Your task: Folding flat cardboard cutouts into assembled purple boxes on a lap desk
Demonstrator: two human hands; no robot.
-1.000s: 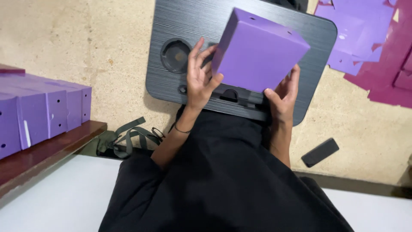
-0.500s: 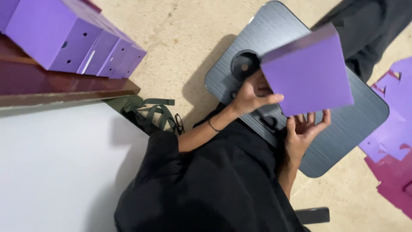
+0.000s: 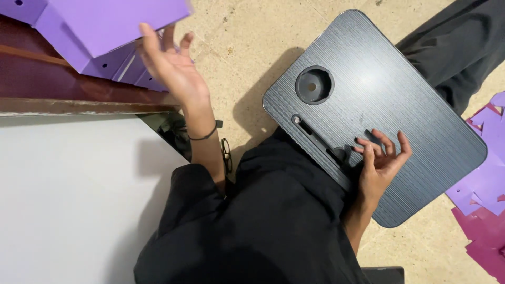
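Note:
My left hand [image 3: 176, 71] is raised at the upper left, palm up and fingers spread. Its fingertips reach the lower edge of a blurred purple cardboard box [image 3: 115, 21], and I cannot tell whether they touch it. The box is over a row of folded purple boxes [image 3: 113, 66] on a brown wooden ledge [image 3: 63, 92]. My right hand [image 3: 381, 158] hovers over the near edge of a dark grey lap desk [image 3: 400, 100], fingers loosely curled and apart, holding nothing. Black clothing [image 3: 263, 226] covers my lap.
The lap desk has a round cup recess [image 3: 314, 85] and a slot. Flat purple and magenta card cut-outs [image 3: 484, 205] lie on the speckled floor at the right. A white surface [image 3: 68, 200] fills the lower left. Eyeglasses [image 3: 226, 153] and a dark strap lie by my left forearm.
The purple box has gone from in front of me, held in both hands, up to the stack at the left. My right hand let go and dropped to the lap desk; the view swung left.

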